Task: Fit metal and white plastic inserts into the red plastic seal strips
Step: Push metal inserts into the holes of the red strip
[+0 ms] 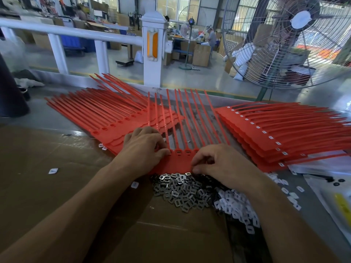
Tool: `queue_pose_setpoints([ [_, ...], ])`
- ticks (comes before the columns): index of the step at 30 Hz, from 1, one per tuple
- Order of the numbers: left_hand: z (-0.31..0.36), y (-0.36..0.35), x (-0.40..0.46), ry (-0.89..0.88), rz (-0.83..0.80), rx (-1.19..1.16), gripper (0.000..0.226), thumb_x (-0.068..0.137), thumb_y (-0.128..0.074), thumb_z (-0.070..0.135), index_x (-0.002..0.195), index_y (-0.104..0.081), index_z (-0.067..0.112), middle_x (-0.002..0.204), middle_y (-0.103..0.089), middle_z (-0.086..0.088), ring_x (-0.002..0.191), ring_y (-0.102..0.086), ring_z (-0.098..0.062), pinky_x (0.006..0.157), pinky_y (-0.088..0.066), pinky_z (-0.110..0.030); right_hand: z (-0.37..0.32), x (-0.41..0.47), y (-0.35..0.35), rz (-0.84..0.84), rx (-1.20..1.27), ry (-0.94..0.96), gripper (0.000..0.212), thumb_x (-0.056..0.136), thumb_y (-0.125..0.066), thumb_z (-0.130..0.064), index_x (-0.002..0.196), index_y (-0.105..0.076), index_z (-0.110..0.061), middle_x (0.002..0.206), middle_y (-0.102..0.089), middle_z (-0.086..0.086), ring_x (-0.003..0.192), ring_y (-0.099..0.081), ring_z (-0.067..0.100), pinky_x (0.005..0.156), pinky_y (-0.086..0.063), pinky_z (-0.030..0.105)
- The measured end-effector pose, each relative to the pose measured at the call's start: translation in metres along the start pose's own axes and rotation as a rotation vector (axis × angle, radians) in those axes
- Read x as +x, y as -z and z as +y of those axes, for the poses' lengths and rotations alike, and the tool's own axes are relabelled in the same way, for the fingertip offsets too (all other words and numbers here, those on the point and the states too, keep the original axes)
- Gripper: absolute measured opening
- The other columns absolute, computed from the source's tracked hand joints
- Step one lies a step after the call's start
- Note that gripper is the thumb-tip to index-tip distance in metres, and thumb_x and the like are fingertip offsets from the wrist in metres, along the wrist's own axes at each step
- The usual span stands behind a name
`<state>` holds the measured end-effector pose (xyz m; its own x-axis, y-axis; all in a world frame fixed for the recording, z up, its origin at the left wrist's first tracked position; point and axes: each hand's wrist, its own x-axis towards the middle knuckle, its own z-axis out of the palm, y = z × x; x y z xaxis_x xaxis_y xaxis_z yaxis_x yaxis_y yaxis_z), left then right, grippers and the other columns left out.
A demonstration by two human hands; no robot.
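Part of the red strip sheet (pixel 180 160) is covered by both hands, so the sockets under the left hand (pixel 142 149) and right hand (pixel 222 164) can't be seen. Whether anything is pinched in the right fingertips (pixel 195 170) can't be made out. The fan (pixel 296 40), well beyond the right hand, is cut off by the frame edge.

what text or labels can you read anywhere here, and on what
None can be read.
Yellow label on the clear bag: too blurred.
Signs on the far factory wall: too small.
Red seal strips, metal inserts, white inserts: no print visible.
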<state>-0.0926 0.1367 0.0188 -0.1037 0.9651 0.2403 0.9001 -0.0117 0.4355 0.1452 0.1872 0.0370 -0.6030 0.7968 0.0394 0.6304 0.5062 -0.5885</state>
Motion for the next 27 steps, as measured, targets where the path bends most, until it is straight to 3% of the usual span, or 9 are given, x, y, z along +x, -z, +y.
queue_pose_setpoints([
  [8, -0.001, 0.000, 0.000, -0.012, 0.007, 0.009, 0.011, 0.090, -0.064, 0.055, 0.093, -0.064, 0.044, 0.134, -0.047, 0.018, 0.128, -0.032, -0.009, 0.105, -0.020, -0.036, -0.002, 0.000, -0.002, 0.000, -0.019, -0.001, 0.013, 0.088, -0.081, -0.030, 0.082, -0.072, -0.036, 0.083, -0.071, -0.023, 0.077, -0.066, -0.005, 0.068, -0.045, 0.014],
  [16, -0.001, 0.000, 0.000, -0.007, -0.004, 0.009, 0.013, 0.091, -0.064, 0.054, 0.096, -0.066, 0.042, 0.134, -0.047, 0.017, 0.130, -0.031, -0.010, 0.108, -0.019, -0.037, 0.005, -0.001, 0.003, 0.345, 0.241, -0.076, 0.012, 0.092, -0.075, -0.020, 0.087, -0.072, -0.030, 0.081, -0.072, -0.014, 0.067, -0.062, -0.005, 0.059, -0.042, 0.007],
  [18, -0.001, 0.000, 0.000, -0.005, -0.001, 0.007, 0.012, 0.091, -0.064, 0.053, 0.095, -0.065, 0.042, 0.134, -0.047, 0.018, 0.129, -0.031, -0.010, 0.108, -0.019, -0.037, 0.010, -0.001, 0.006, 0.411, 0.306, -0.130, 0.013, 0.092, -0.075, -0.019, 0.087, -0.075, -0.030, 0.082, -0.073, -0.011, 0.065, -0.062, -0.003, 0.060, -0.044, 0.011],
  [20, -0.001, 0.000, 0.000, -0.005, -0.001, 0.008, 0.012, 0.091, -0.064, 0.054, 0.095, -0.065, 0.042, 0.134, -0.047, 0.018, 0.129, -0.031, -0.009, 0.108, -0.019, -0.037, 0.013, -0.001, 0.009, 0.442, 0.359, -0.193, 0.014, 0.092, -0.076, -0.016, 0.088, -0.077, -0.029, 0.084, -0.074, -0.009, 0.059, -0.062, -0.002, 0.057, -0.049, 0.016],
  [23, -0.001, 0.000, 0.000, 0.000, -0.004, 0.010, 0.013, 0.091, -0.064, 0.054, 0.096, -0.066, 0.042, 0.135, -0.047, 0.018, 0.130, -0.031, -0.010, 0.109, -0.019, -0.038, 0.020, -0.001, 0.012, 0.437, 0.393, -0.252, 0.015, 0.092, -0.076, -0.012, 0.094, -0.077, -0.027, 0.088, -0.075, -0.008, 0.055, -0.065, -0.001, 0.052, -0.048, 0.011],
  [27, -0.001, 0.000, 0.000, -0.004, -0.005, 0.013, 0.012, 0.091, -0.064, 0.055, 0.095, -0.064, 0.044, 0.134, -0.046, 0.019, 0.129, -0.031, -0.009, 0.109, -0.020, -0.038, 0.025, 0.000, 0.014, 0.472, 0.419, -0.277, 0.008, 0.093, -0.076, -0.019, 0.090, -0.078, -0.026, 0.068, -0.073, -0.009, 0.052, -0.066, 0.005, 0.051, -0.050, 0.014],
])
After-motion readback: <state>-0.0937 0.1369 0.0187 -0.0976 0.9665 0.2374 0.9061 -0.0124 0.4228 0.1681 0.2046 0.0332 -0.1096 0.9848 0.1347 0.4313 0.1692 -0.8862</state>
